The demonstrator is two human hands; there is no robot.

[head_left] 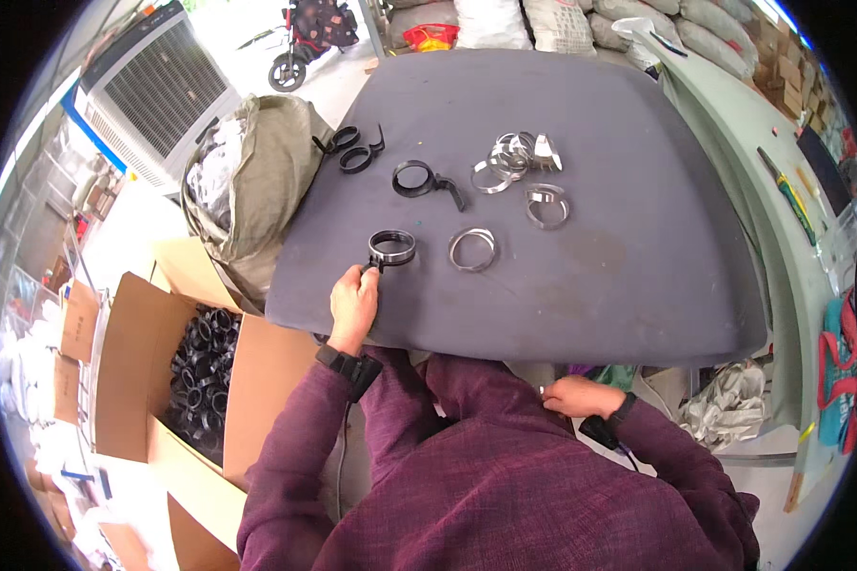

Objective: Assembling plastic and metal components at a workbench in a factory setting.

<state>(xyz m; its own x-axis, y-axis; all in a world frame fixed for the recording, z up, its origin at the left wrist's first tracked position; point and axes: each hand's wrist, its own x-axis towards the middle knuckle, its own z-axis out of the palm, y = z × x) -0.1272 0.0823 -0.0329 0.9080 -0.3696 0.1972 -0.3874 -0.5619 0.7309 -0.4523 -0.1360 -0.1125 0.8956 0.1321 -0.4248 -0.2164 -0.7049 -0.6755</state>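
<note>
My left hand (354,306) is closed on the short handle of a black plastic ring (393,261), held at the near left of the grey padded table (590,305). A shiny metal band appears to sit in the top of that ring. To its right a single metal ring (491,255) lies flat, and farther back is another metal ring (533,217) beside a cluster of metal rings (516,164). Several black rings with handles (438,182) rest at the table's left side. My right hand (588,396) is low by my lap, fingers curled; a small pale bit shows at its fingertips.
An open cardboard box (129,381) full of black rings (200,381) stands left of the table, with a green woven sack (276,181) behind it. On the right, a pale ledge (733,143) holds tools. Stacked sacks (557,24) line the back, and crumpled sheeting (728,404) lies below right.
</note>
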